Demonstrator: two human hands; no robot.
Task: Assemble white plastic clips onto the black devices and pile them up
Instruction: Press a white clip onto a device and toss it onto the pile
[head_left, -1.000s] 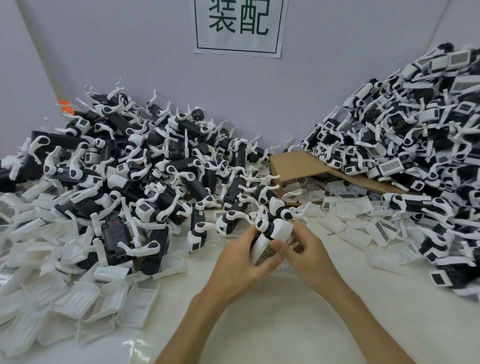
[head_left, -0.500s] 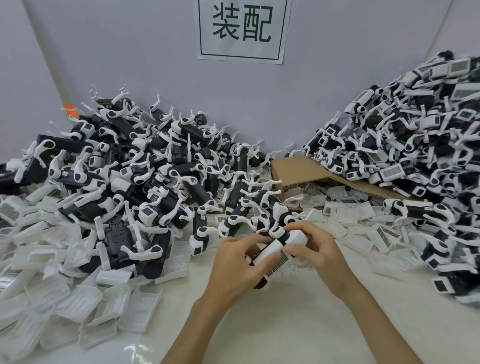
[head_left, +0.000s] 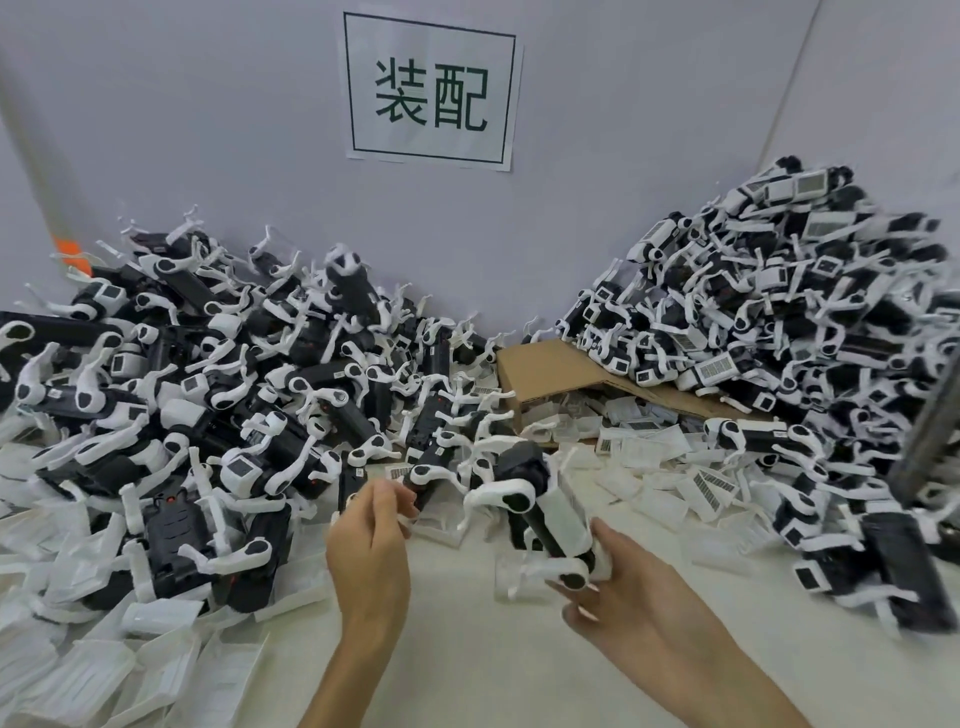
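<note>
My right hand (head_left: 628, 592) grips a black device (head_left: 540, 512) with a white clip fitted on it, held tilted just above the table (head_left: 467, 649) at the centre. To its left my left hand (head_left: 371, 535) hovers apart from the device, fingers curled, with nothing clearly in it. A big heap of black devices with white arms (head_left: 218, 384) fills the left. A taller heap of clipped devices (head_left: 789, 332) rises at the right against the wall.
Loose white plastic clips (head_left: 93, 670) lie scattered at the front left and behind my hands (head_left: 670, 467). A tipped cardboard box (head_left: 550, 374) sits between the two heaps. A paper sign (head_left: 431, 93) hangs on the wall. A blurred dark bar (head_left: 930, 426) crosses the right edge.
My hands have parted: the left let go of the device and drew left, while the right carried it rightwards and turned it. The camera has tilted up.
</note>
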